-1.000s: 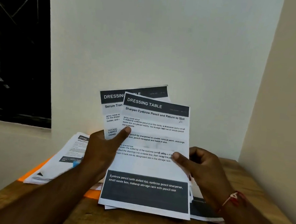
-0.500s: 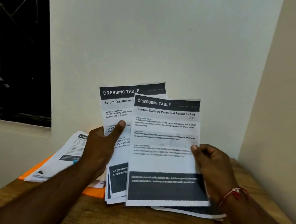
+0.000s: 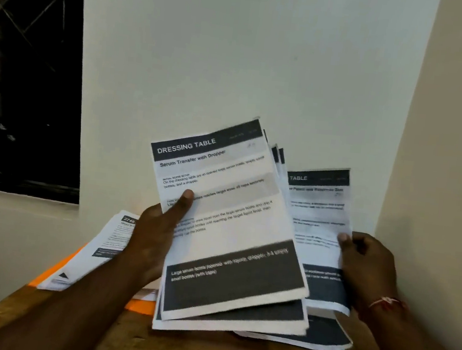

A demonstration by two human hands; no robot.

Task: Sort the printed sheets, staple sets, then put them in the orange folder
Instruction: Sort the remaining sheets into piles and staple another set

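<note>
Sheet stack (image 3: 234,218) shows dark header and footer bands, gripped by left hand (image 3: 154,238). Right hand (image 3: 366,263) pinches single sheet (image 3: 320,207).

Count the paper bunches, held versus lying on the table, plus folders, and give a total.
Held: 2, stack in left hand, sheet in right hand
Lying: 2, left pile, right pile
Folder: 1
Total: 5

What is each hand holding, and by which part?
The left hand grips a stack of printed sheets at its left edge; the right hand pinches a single sheet by its right edge.
</note>
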